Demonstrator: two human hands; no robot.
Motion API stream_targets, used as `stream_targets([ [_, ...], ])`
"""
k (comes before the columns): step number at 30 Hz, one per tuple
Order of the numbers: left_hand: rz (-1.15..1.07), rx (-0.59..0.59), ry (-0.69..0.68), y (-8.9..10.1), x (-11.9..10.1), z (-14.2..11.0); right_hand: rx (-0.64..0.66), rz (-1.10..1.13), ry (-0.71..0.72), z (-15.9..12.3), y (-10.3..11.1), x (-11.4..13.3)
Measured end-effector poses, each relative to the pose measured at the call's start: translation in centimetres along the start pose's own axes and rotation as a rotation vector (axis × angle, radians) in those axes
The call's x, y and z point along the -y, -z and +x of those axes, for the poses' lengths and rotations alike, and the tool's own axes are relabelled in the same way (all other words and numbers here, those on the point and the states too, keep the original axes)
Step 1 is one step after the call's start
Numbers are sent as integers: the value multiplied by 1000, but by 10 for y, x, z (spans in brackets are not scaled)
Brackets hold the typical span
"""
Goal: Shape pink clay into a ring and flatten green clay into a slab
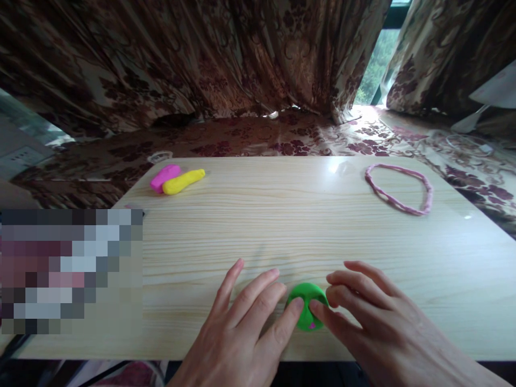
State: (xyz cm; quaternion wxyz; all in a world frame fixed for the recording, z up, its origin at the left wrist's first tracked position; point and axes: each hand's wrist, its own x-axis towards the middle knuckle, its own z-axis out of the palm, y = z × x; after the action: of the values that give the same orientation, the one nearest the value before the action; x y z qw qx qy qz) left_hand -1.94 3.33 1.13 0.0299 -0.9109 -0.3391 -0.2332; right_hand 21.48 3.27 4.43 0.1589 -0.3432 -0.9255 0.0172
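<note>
A round, flattened piece of green modelling clay [308, 318] lies near the front edge of the table, with a small pink speck on it. My left hand [252, 322] presses its thumb into the clay's surface. Its index finger is close to the clay's left rim, and the other fingers reach forward, spread. From the other side, my right hand [374, 317] pushes its thumb in beside the left one. The right index finger bends around the right rim, and the remaining fingers are curled above the table. Two hollows show under the thumbs.
At the table's back left, a yellow clay roll [183, 181] rests against a pink clay block [165, 178]. A pink twisted loop [397, 203] lies at the back right. Pixelation hides an object [72, 269] at the left. Patterned curtains [226, 59] hang behind the table [250, 215].
</note>
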Motion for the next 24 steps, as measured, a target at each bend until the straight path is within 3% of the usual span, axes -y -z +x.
stream_targets([
  [14, 10, 88, -19, 0, 0, 4, -5, 29, 22, -4, 3, -11],
  [24, -76, 74, 4, 6, 1, 12, 44, 88, -20, -4, 4, -5],
])
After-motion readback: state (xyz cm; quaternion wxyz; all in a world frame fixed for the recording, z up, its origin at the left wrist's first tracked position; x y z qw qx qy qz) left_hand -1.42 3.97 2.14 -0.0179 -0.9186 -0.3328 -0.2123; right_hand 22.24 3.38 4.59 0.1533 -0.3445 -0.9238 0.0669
